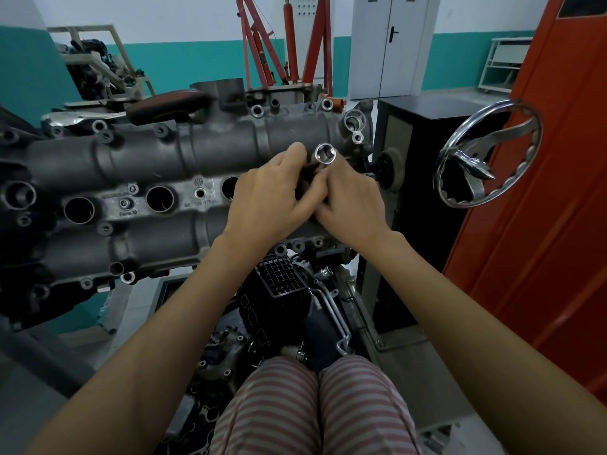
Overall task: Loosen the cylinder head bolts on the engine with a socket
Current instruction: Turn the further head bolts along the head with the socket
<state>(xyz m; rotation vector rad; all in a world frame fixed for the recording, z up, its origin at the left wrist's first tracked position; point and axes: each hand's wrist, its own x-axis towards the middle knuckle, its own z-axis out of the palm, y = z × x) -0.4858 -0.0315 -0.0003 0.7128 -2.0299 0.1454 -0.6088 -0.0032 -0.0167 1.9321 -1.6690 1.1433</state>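
A grey cast engine cylinder head (138, 159) lies across the view on a stand, with several round plug wells and bolt holes along it. Both hands meet over its right end. A shiny chrome socket (324, 154) points its open end up at me, pinched between the fingers of my right hand (353, 205). My left hand (269, 201) grips a dark tool part just below the socket; most of that part is hidden by the fingers. One small bolt (123, 203) shows in the head between two wells.
A chrome handwheel (489, 152) on the black stand (420, 133) sits right of my hands. An orange cabinet (542, 208) fills the right side. Red engine hoist (282, 44) behind. Loose engine parts and a black grille (282, 277) lie below, above my striped trousers (315, 408).
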